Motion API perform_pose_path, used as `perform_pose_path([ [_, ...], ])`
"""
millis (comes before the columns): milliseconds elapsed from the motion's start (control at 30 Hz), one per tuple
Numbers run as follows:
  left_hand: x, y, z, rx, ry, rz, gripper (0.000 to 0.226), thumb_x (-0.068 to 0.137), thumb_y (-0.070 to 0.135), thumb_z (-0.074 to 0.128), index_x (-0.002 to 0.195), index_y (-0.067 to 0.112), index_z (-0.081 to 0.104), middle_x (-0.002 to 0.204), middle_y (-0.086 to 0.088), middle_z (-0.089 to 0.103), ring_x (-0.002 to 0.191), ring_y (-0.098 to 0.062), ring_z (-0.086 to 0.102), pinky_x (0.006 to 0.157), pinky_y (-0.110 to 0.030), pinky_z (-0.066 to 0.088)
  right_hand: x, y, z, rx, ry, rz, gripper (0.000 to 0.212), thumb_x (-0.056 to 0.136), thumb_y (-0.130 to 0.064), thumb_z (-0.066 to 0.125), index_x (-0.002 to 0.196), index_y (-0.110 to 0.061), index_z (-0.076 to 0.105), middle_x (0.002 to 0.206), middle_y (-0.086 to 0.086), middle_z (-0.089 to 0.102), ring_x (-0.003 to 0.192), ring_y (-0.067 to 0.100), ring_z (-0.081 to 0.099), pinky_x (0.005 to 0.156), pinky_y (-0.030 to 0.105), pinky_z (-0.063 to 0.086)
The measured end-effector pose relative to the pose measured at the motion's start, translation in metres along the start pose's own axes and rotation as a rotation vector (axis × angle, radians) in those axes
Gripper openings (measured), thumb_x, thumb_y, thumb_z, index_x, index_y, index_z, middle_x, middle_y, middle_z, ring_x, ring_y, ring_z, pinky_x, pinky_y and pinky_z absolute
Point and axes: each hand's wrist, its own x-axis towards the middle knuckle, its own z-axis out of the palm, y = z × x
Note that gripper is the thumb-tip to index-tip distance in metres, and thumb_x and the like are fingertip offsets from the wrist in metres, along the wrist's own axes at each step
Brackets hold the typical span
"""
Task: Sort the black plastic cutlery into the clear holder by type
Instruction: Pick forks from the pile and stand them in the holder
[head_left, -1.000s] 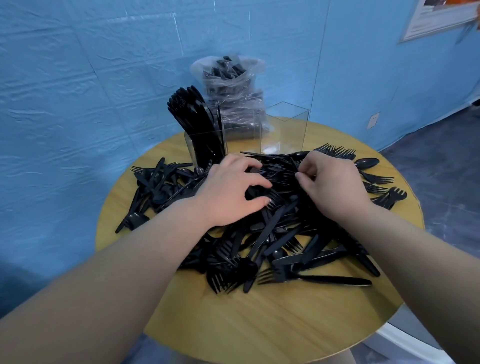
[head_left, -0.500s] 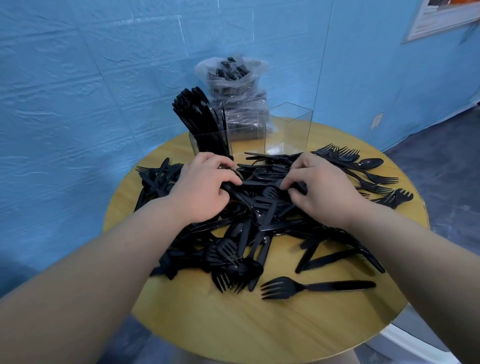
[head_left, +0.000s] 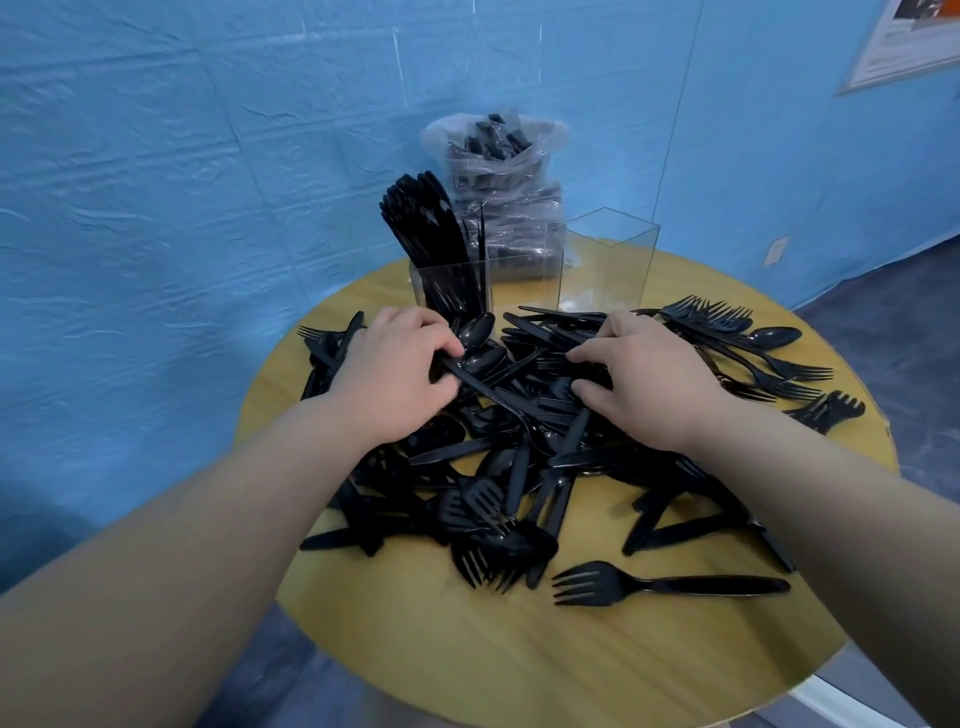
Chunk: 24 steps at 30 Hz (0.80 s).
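I look down on a round wooden bench (head_left: 519, 665) set against a blue wall (head_left: 156, 156). A big heap of black plastic cutlery (head_left: 519, 457) – forks, knives, spoons all tangled – covers the middle of it. My left hand (head_left: 395, 379) lies on the heap's left side, fingers (head_left: 441, 345) and thumb curled round a spoon (head_left: 470, 358) by its handle, the bowl pointing to the back. My right hand (head_left: 639, 379) lies on the heap's right side w/ fingers bent and their tips pressed down among the pieces; I can't tell if they grip any single piece.

At the back of the bench stands the clear holder (head_left: 530, 270), three compartments in a row. The left compartment (head_left: 449, 286) is packed w/ upright black pieces sticking out well above its rim. The right compartment (head_left: 608, 260), taller, looks bare. The middle one is too see-through to judge. Just behind the holder sits a clear plastic bag (head_left: 498, 176) stuffed w/ more black cutlery.

One fork (head_left: 670, 584) lies by itself near the front edge, tines to the left, apart from the heap. A bunch of forks (head_left: 722, 322) and a lone spoon (head_left: 776, 338) lie to the right – near the bench's far right rim.
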Motion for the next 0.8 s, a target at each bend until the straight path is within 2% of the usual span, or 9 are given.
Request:
perform_pose_path([
  [100, 0.0, 0.007, 0.009, -0.022, -0.055, -0.002, 0.031, 0.082, 0.046, 0.066, 0.11, 0.032, 0.062, 0.13, 0.011, 0.048, 0.125, -0.016, 0.036, 0.106, -0.042, 0.032, -0.001, 0.001, 0.0, 0.02, 0.017, -0.004, 0.035, 0.091, -0.047, 0.053, 0.116, -0.026, 0.065, 0.1, -0.006, 0.043, 0.102, 0.017, 0.043, 0.078, 0.027, 0.034],
  [267, 0.008, 0.011, 0.015, 0.039, 0.023, -0.082, 0.026, 0.083, 0.041, 0.068, 0.106, 0.029, 0.063, 0.127, 0.009, 0.053, 0.122, -0.019, 0.04, 0.099, -0.04, 0.036, 0.0, 0.002, -0.003, 0.014, -0.018, -0.026, 0.044, 0.081, -0.058, 0.059, 0.111, -0.027, 0.067, 0.1, -0.007, 0.043, 0.105, 0.015, 0.042, 0.084, 0.029, 0.037],
  [367, 0.011, 0.007, 0.012, 0.072, 0.078, -0.127, 0.019, 0.087, 0.037, 0.063, 0.103, 0.027, 0.063, 0.12, 0.007, 0.056, 0.118, -0.02, 0.044, 0.094, -0.039, 0.038, 0.003, 0.003, -0.002, -0.003, 0.004, -0.036, 0.038, 0.085, -0.052, 0.059, 0.112, -0.027, 0.067, 0.1, -0.006, 0.045, 0.104, 0.015, 0.043, 0.082, 0.026, 0.034],
  [500, 0.009, -0.001, 0.008, 0.026, 0.109, -0.17, 0.017, 0.092, 0.023, 0.057, 0.107, 0.026, 0.062, 0.124, 0.004, 0.056, 0.117, -0.022, 0.045, 0.097, -0.039, 0.04, 0.003, 0.006, -0.002, 0.042, 0.1, 0.006, 0.028, 0.089, -0.04, 0.061, 0.112, -0.025, 0.066, 0.103, -0.005, 0.052, 0.101, 0.018, 0.051, 0.084, 0.031, 0.044],
  [667, -0.001, 0.007, 0.001, -0.09, 0.098, -0.065, 0.044, 0.087, 0.0, 0.047, 0.12, 0.026, 0.06, 0.134, 0.007, 0.05, 0.126, -0.019, 0.037, 0.107, -0.039, 0.032, -0.006, 0.008, -0.006, 0.098, 0.171, 0.025, 0.025, 0.088, -0.034, 0.062, 0.11, -0.023, 0.067, 0.095, -0.006, 0.052, 0.089, 0.017, 0.053, 0.078, 0.03, 0.045],
  [800, -0.013, 0.027, -0.002, -0.094, 0.054, 0.071, 0.043, 0.09, 0.011, 0.045, 0.125, 0.031, 0.059, 0.136, 0.017, 0.049, 0.13, -0.013, 0.031, 0.109, -0.039, 0.025, -0.024, 0.012, -0.013, 0.105, 0.195, 0.041, 0.021, 0.088, -0.031, 0.061, 0.107, -0.022, 0.068, 0.091, -0.006, 0.052, 0.084, 0.015, 0.052, 0.076, 0.031, 0.046],
])
